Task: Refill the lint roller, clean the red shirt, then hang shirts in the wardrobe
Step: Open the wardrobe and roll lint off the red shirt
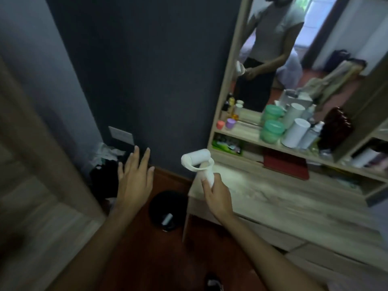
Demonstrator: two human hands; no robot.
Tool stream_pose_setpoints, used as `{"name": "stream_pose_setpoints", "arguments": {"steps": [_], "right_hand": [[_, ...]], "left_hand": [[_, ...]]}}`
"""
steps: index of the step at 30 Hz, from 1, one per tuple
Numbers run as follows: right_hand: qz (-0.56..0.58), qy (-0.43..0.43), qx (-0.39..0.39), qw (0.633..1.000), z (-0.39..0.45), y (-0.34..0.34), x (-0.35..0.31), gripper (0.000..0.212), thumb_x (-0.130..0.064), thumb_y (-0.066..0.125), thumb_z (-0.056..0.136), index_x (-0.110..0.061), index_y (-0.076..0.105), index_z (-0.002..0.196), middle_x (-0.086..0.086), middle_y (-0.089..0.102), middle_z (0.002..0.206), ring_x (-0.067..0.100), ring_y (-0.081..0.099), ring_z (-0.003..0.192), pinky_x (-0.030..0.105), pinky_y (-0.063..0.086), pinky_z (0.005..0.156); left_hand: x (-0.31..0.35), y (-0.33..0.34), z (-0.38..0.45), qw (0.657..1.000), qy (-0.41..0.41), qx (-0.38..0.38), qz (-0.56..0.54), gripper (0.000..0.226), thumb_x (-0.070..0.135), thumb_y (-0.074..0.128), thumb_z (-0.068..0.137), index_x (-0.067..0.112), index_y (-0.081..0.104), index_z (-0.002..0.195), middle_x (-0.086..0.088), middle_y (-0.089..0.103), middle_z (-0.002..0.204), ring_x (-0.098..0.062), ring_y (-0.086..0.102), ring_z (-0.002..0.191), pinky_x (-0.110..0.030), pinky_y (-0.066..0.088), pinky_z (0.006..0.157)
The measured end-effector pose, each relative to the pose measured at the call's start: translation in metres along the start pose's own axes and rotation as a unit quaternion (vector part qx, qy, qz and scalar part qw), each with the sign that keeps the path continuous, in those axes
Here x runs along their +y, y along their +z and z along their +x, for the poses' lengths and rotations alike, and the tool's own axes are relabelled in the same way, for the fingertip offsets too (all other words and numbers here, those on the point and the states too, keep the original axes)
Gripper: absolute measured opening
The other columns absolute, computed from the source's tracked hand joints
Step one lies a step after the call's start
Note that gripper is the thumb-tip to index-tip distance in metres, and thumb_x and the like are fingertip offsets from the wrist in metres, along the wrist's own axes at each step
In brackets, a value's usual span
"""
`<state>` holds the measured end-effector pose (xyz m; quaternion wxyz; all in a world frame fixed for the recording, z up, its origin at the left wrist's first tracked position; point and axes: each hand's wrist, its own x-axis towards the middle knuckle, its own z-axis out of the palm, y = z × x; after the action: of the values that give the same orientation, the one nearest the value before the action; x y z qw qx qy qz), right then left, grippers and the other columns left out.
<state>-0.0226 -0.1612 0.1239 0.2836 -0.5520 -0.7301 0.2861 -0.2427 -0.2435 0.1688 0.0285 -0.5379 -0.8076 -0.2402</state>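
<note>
My right hand grips the handle of a white lint roller, held upright over the left end of the wooden dressing table. The roller's white cylinder points left at the top. To the left, my left hand is empty, fingers spread, hovering above the floor near the dark wall. Below and between my hands stands a black waste bin with a small white roll lying inside it. No red shirt can be made out for certain.
The dressing table carries a mirror and a shelf with green jars, white tubes and bottles. A red flat item lies on the lower shelf. Dark and white clothes are piled by the wall; a wooden door is at left.
</note>
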Motion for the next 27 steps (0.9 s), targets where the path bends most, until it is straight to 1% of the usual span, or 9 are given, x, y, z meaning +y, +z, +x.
{"name": "stream_pose_setpoints", "arguments": {"steps": [6,8,12,15,17,19,21,23,27], "right_hand": [[-0.071,0.094,-0.067,0.991,0.032,-0.041,0.135,0.015,-0.027,0.048,0.097,-0.012,0.048,0.101,0.004,0.063,0.091,0.026,0.063,0.081,0.03,0.04,0.063],[-0.099,0.103,-0.093,0.985,0.044,-0.046,0.169,0.016,-0.022,0.048,0.096,-0.008,0.049,0.105,0.007,0.061,0.095,0.027,0.062,0.083,0.03,0.04,0.065],[-0.128,0.122,-0.125,0.976,0.065,-0.048,0.217,0.028,-0.025,0.04,0.1,-0.004,0.05,0.116,0.004,0.058,0.098,0.024,0.062,0.088,0.031,0.042,0.07],[-0.142,0.104,-0.121,0.977,0.082,-0.042,0.224,0.036,-0.024,0.043,0.099,-0.002,0.048,0.127,0.012,0.063,0.108,0.027,0.064,0.093,0.037,0.052,0.079],[-0.093,0.123,-0.111,0.982,0.095,-0.042,0.215,0.034,-0.024,0.044,0.099,-0.005,0.049,0.127,0.013,0.063,0.111,0.028,0.064,0.097,0.038,0.051,0.082],[-0.082,0.127,-0.11,0.982,0.092,-0.044,0.209,0.035,-0.021,0.044,0.098,-0.006,0.048,0.129,0.013,0.062,0.116,0.028,0.063,0.103,0.038,0.051,0.085],[-0.089,0.145,-0.18,0.969,0.112,-0.032,0.26,0.036,-0.017,0.045,0.097,-0.004,0.046,0.131,0.015,0.06,0.118,0.031,0.061,0.106,0.04,0.05,0.088],[-0.106,0.15,-0.205,0.961,0.098,-0.033,0.263,0.037,-0.016,0.046,0.096,-0.004,0.044,0.131,0.017,0.058,0.118,0.034,0.059,0.107,0.042,0.048,0.089],[-0.136,0.117,-0.171,0.969,0.098,-0.035,0.266,0.037,-0.028,0.049,0.096,-0.007,0.049,0.127,0.014,0.06,0.117,0.03,0.059,0.106,0.044,0.051,0.088]], "left_hand": [[0.094,0.104,0.004,0.995,-0.034,-0.09,-0.001,0.055,0.031,0.042,0.099,0.017,0.028,0.15,-0.014,0.022,0.158,-0.03,0.026,0.144,-0.054,0.021,0.113],[0.119,0.135,0.004,0.991,-0.051,-0.124,-0.009,0.055,0.03,0.041,0.1,0.017,0.024,0.151,-0.014,0.016,0.159,-0.03,0.021,0.145,-0.053,0.017,0.114],[0.148,0.185,-0.006,0.978,-0.084,-0.188,0.011,0.058,0.033,0.036,0.101,0.018,0.016,0.153,-0.014,0.008,0.161,-0.031,0.013,0.147,-0.052,0.016,0.115],[0.154,0.2,-0.006,0.974,-0.091,-0.205,0.01,0.059,0.035,0.033,0.102,0.018,0.011,0.154,-0.013,0.003,0.161,-0.031,0.005,0.148,-0.051,0.013,0.116],[0.154,0.2,-0.003,0.975,-0.081,-0.207,0.012,0.06,0.035,0.032,0.102,0.019,0.007,0.154,-0.014,-0.001,0.161,-0.031,0.001,0.148,-0.05,0.009,0.117],[0.155,0.199,-0.009,0.973,-0.07,-0.219,0.026,0.062,0.034,0.033,0.101,0.018,0.004,0.154,-0.015,-0.001,0.161,-0.033,0.0,0.148,-0.05,0.008,0.118],[0.177,0.238,-0.01,0.952,-0.127,-0.274,0.041,0.064,0.034,0.034,0.101,0.017,0.004,0.154,-0.016,0.0,0.161,-0.034,0.002,0.148,-0.051,0.009,0.118],[0.175,0.238,-0.022,0.954,-0.123,-0.266,0.057,0.064,0.035,0.034,0.101,0.017,0.003,0.154,-0.016,0.0,0.161,-0.034,0.002,0.148,-0.052,0.01,0.117],[0.178,0.239,-0.02,0.953,-0.12,-0.271,0.063,0.063,0.034,0.034,0.101,0.017,0.004,0.154,-0.016,0.0,0.161,-0.033,0.003,0.148,-0.052,0.011,0.118]]}}
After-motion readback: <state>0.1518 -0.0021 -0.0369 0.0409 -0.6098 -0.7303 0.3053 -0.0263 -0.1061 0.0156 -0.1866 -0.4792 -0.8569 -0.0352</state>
